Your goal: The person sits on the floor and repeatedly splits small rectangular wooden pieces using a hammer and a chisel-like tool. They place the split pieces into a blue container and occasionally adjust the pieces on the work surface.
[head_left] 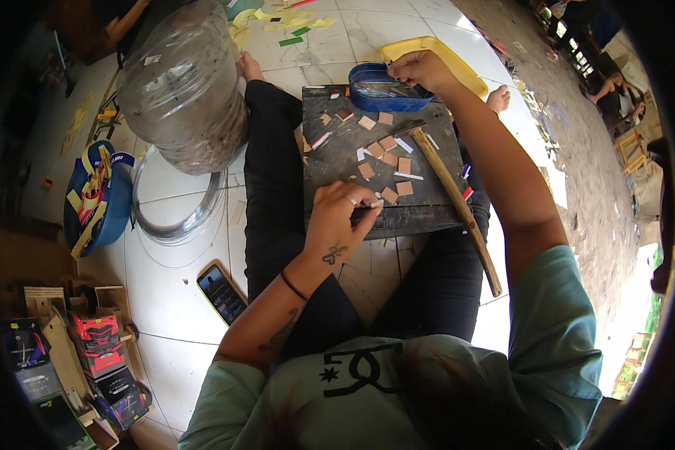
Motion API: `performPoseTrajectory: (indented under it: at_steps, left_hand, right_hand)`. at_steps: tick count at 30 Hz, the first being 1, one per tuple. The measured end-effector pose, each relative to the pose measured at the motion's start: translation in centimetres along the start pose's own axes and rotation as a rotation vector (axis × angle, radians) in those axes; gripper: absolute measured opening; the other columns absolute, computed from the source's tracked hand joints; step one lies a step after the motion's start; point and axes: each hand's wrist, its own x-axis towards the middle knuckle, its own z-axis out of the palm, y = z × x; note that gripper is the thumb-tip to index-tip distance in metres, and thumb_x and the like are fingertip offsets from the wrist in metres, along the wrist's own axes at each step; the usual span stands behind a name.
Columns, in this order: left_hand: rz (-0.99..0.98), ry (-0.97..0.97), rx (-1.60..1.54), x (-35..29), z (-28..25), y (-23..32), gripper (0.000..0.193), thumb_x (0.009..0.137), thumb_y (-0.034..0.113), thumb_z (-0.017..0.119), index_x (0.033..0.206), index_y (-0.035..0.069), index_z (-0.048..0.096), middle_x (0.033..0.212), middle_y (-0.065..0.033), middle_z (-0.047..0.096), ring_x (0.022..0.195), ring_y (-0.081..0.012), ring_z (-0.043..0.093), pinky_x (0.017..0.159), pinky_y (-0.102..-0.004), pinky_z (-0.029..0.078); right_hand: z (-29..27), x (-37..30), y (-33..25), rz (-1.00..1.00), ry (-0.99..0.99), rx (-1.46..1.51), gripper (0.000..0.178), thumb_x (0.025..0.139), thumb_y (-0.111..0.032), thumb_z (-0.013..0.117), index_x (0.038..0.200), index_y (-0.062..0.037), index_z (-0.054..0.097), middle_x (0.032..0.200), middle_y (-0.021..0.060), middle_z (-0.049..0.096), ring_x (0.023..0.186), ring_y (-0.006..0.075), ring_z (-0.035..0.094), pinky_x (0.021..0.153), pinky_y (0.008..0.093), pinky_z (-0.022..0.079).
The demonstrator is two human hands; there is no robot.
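My left hand (336, 225) is at the near edge of a dark board (337, 171) lying across my lap. Its thumb and fingertips pinch a small light wooden piece (377, 203). My right hand (421, 72) reaches over a blue oval tub (386, 103) at the board's far side, fingers pinched together. What they hold, if anything, is too small to make out. Thin pieces lie in the tub. Several small brown wooden squares (404, 165) are scattered across the board between my hands. A hammer with a wooden handle (457, 210) rests along the board's right side.
A yellow tray (457, 64) sits behind the blue tub. To the left stand a big clear plastic container (180, 90), a wire coil (176, 229), a phone (221, 294) and a blue basin of strips (116, 217). Colourful wooden toy vehicles (97, 341) are at lower left.
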Motion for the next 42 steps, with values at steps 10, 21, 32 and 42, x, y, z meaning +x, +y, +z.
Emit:
performPoseTrajectory:
  at_steps: [10, 21, 32, 42]
  left_hand:
    - [0.101, 0.004, 0.049, -0.6, 0.4, -1.0, 0.008, 0.079, 0.015, 0.074, 0.082, 0.011, 0.068, 0.083, 0.0017, 0.067, 0.084, -0.0183, 0.058, 0.083, -0.0338, 0.039]
    - [0.125, 0.035, 0.064, -0.7, 0.6, -1.3, 0.01, 0.076, 0.017, 0.076, 0.081, 0.01, 0.07, 0.081, 0.0007, 0.067, 0.083, -0.0183, 0.059, 0.082, -0.0331, 0.04]
    - [0.138, 0.025, 0.094, -0.7, 0.7, -1.6, 0.01, 0.078, 0.019, 0.075, 0.083, 0.012, 0.071, 0.083, 0.002, 0.068, 0.085, -0.0169, 0.059, 0.082, -0.0329, 0.039]
    - [0.129, 0.023, 0.088, -0.7, 0.7, -1.4, 0.009, 0.078, 0.018, 0.075, 0.083, 0.012, 0.071, 0.083, 0.0023, 0.068, 0.086, -0.0168, 0.059, 0.082, -0.0334, 0.039]
  right_hand:
    - [1.6, -10.6, -1.1, -0.185, -0.125, 0.418, 0.011, 0.09, -0.011, 0.06, 0.098, -0.0046, 0.064, 0.091, 0.0032, 0.067, 0.077, 0.0092, 0.062, 0.072, 0.0227, 0.05]
    - [10.0, -21.7, -1.1, -0.243, 0.169, 0.273, 0.01, 0.087, -0.003, 0.067, 0.095, 0.0, 0.063, 0.085, 0.003, 0.067, 0.077, 0.0078, 0.062, 0.067, 0.0219, 0.049]
    - [10.5, -22.0, -1.8, -0.321, 0.208, 0.083, 0.006, 0.086, -0.001, 0.069, 0.088, 0.001, 0.064, 0.08, 0.0054, 0.069, 0.075, 0.0097, 0.066, 0.071, 0.0249, 0.053]
    - [10.3, -22.0, -2.4, -0.34, 0.186, -0.007, 0.007, 0.085, -0.002, 0.07, 0.089, 0.001, 0.065, 0.08, 0.0057, 0.069, 0.075, 0.0108, 0.067, 0.071, 0.0257, 0.053]
